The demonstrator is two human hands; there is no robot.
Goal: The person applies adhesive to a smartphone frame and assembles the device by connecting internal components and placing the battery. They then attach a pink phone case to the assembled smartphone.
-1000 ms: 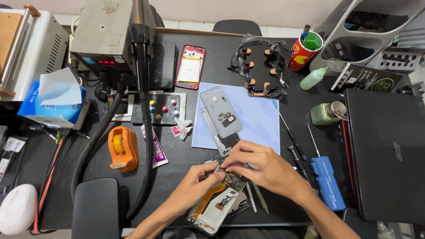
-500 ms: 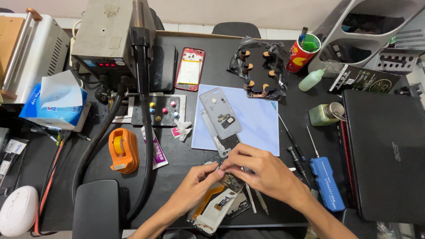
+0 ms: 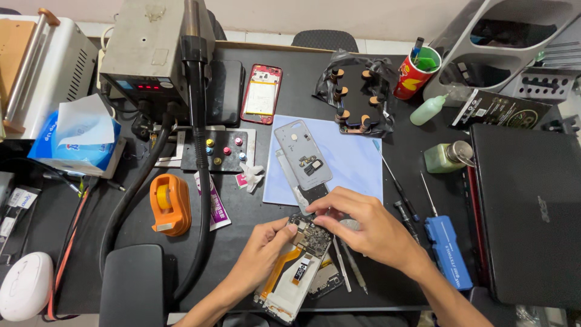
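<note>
An opened phone [image 3: 298, 269], its circuit board and orange flex cable exposed, lies tilted near the table's front edge. My left hand [image 3: 260, 254] grips its left side, thumb by the top corner. My right hand [image 3: 363, 227] hovers over the phone's top, fingertips pinched on a small part at the board; what it pinches is too small to tell. A grey back cover [image 3: 302, 154] rests on a pale blue mat [image 3: 354, 160] just beyond my hands. Tweezers [image 3: 340, 263] lie under my right hand.
A hot-air station [image 3: 154, 54] with a black hose, an orange tape dispenser [image 3: 169, 203], a tissue box [image 3: 75, 136], a red phone frame [image 3: 262, 94], a blue screwdriver case [image 3: 448, 251], a closed black laptop [image 3: 526, 212], bottles and a red cup surround the work area.
My hands stay on the opened phone with only slight finger shifts. The camera view barely moved.
</note>
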